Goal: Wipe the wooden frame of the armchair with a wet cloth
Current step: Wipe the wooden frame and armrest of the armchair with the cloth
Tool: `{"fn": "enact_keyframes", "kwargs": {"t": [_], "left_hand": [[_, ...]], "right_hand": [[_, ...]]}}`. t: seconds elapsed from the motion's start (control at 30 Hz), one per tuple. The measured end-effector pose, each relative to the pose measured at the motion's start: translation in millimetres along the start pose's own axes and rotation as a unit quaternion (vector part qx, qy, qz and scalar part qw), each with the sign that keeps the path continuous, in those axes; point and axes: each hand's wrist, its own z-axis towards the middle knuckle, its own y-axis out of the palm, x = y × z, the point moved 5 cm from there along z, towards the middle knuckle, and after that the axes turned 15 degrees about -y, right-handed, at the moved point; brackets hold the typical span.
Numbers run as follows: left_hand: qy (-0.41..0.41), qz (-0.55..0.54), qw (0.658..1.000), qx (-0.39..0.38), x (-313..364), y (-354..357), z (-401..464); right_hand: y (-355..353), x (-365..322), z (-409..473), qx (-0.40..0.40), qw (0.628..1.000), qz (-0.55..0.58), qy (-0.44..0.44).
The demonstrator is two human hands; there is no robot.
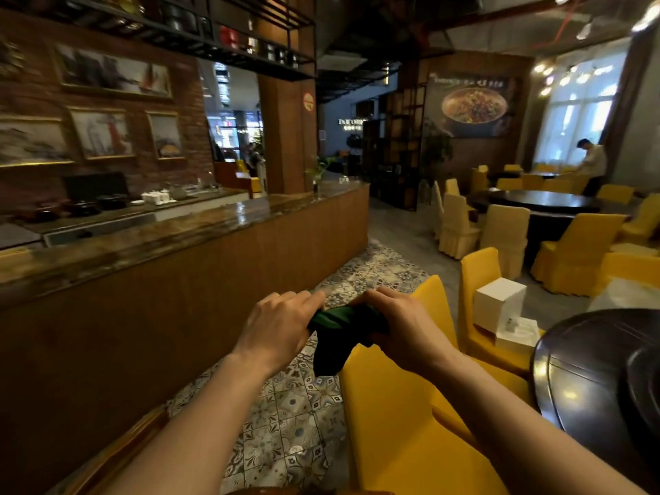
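A dark green cloth (pixel 337 335) is stretched and twisted between both hands, one end hanging down. My left hand (pixel 280 325) grips its left end and my right hand (pixel 396 325) grips its right end, both held at chest height above the patterned tile floor. Just below the right hand stands a chair with a yellow cover (pixel 400 416). A curved wooden frame piece (pixel 118 455) shows at the bottom left, under my left forearm; I cannot tell whether it belongs to the armchair.
A long wooden bar counter (pixel 185 280) runs along the left. A dark round table (pixel 603 380) is at the right, with more yellow-covered chairs and a white box (pixel 498 301) on one seat. A person (pixel 593 166) stands far back by the window.
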Motion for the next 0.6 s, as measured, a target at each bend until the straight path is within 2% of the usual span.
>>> {"fn": "enact_keyframes", "kwargs": {"t": [0.17,0.33,0.47,0.6], "left_hand": [[-0.071,0.046,0.996,0.001,32,-21,-29],[-0.13,0.1,0.987,-0.001,40,-55,-70],[-0.197,0.15,0.969,0.001,33,-100,-122],[-0.274,0.202,0.94,0.025,17,-163,-195]], "right_hand": [[-20,-7,-16,-0.002,0.998,0.013,-0.067],[-23,-37,-20,-0.015,0.989,0.08,-0.123],[-17,-89,-10,-0.021,0.974,0.129,-0.183],[-6,-174,3,-0.038,0.95,0.178,-0.254]]}}
